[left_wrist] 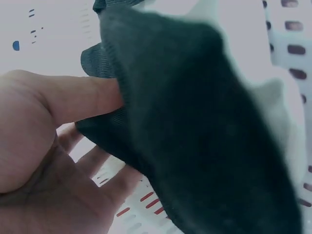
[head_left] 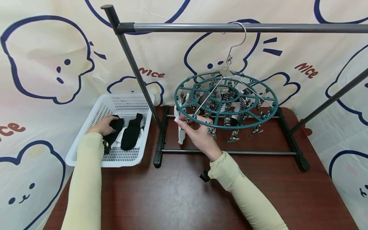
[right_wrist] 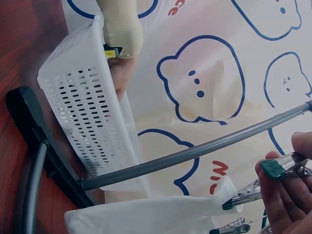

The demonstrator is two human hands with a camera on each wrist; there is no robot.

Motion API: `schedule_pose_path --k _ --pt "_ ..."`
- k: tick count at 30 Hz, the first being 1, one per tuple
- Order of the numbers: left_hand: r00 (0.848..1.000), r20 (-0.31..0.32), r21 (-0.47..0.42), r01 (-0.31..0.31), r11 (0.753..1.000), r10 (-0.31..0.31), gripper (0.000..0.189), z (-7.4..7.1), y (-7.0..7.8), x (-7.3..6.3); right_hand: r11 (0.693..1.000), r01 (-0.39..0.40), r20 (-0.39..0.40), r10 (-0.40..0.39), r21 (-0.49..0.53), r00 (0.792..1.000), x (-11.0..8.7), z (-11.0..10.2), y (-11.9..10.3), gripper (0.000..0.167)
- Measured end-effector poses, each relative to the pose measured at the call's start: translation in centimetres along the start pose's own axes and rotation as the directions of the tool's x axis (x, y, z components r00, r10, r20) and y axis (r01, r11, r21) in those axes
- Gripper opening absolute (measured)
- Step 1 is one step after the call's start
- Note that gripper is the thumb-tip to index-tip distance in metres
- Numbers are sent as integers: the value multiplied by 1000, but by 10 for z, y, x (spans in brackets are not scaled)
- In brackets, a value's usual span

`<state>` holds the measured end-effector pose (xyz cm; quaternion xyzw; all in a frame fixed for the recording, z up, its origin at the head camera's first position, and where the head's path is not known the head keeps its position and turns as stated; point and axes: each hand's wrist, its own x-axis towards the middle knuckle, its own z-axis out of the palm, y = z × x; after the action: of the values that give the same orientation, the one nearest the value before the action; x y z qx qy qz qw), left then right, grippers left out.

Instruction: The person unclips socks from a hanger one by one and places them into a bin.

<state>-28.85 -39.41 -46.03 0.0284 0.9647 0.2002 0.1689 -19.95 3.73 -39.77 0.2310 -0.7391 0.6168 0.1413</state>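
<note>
My left hand (head_left: 103, 125) is inside the white basket (head_left: 120, 164) and pinches a black sock (head_left: 114, 128). In the left wrist view, the thumb lies on top of the sock (left_wrist: 180, 112) with the fingers beneath it. Another black sock (head_left: 131, 133) and some white cloth lie beside it. Under the left side of a round green drying hanger (head_left: 227, 126), my right hand (head_left: 202, 137) holds a metal clip (right_wrist: 280, 167) with a green tip between thumb and fingers. Close by, a white sock (right_wrist: 141, 214) hangs from a neighbouring clip (right_wrist: 241, 194).
The hanger's hook (head_left: 243, 35) hangs on the horizontal bar (head_left: 184, 28) of a dark metal rack. Its slanted post (head_left: 138, 73) stands between basket and hanger. Several clips and patterned socks hang under the ring. The rack's foot (head_left: 161, 143) rests on the brown table (head_left: 172, 191).
</note>
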Motion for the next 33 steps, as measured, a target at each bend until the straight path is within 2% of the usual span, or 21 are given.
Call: schedule_pose_path --k 5,8,13,16,26,33 --pt "1000 -19 57 -5 998 6 61 1 0 1 1000 -20 1 20 14 1000 0 2 0 14" --pt "1000 -4 64 -1 998 1 62 2 2 1 998 -36 5 36 44 999 0 2 0 14" --pt "997 56 22 45 999 -46 65 4 3 2 997 -44 8 44 60 999 0 2 -1 14" --pt "996 68 12 58 998 -59 65 5 3 3 998 -36 11 35 43 999 0 2 -1 17" --pt "995 73 10 63 998 -64 65 5 6 3 999 -34 14 34 24 999 1 1 -2 17" --pt "996 81 -1 47 999 -47 67 2 8 2 996 -48 22 47 73 999 1 2 0 16"
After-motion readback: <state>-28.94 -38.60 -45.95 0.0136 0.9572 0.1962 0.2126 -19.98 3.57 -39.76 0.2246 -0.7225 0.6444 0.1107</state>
